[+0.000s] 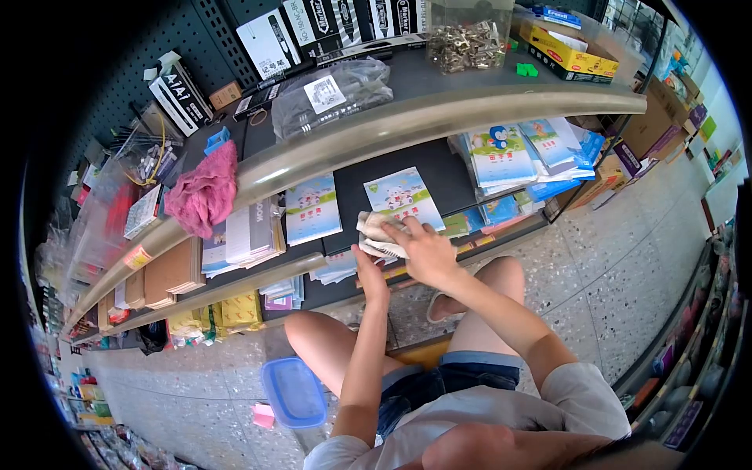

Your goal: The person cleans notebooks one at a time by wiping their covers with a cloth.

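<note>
Both my hands are at the edge of the middle shelf, around a crumpled whitish cloth (378, 227). My right hand (427, 249) has its fingers pressed on the cloth from the right. My left hand (369, 270) is just below it, its fingers against the cloth's lower side. Directly beyond the hands a booklet with a cartoon cover (403, 194) lies on the dark shelf (356, 171). A similar booklet (313, 205) lies to its left. What is under the cloth is hidden.
A pink cloth (204, 190) hangs over the curved shelf rail (290, 166). Stacked booklets (501, 157) lie at right, brown notebooks (174, 270) at left. Above are a plastic bag (333, 94) and a box of metal clips (466, 47). A blue plastic tub (294, 393) stands on the floor.
</note>
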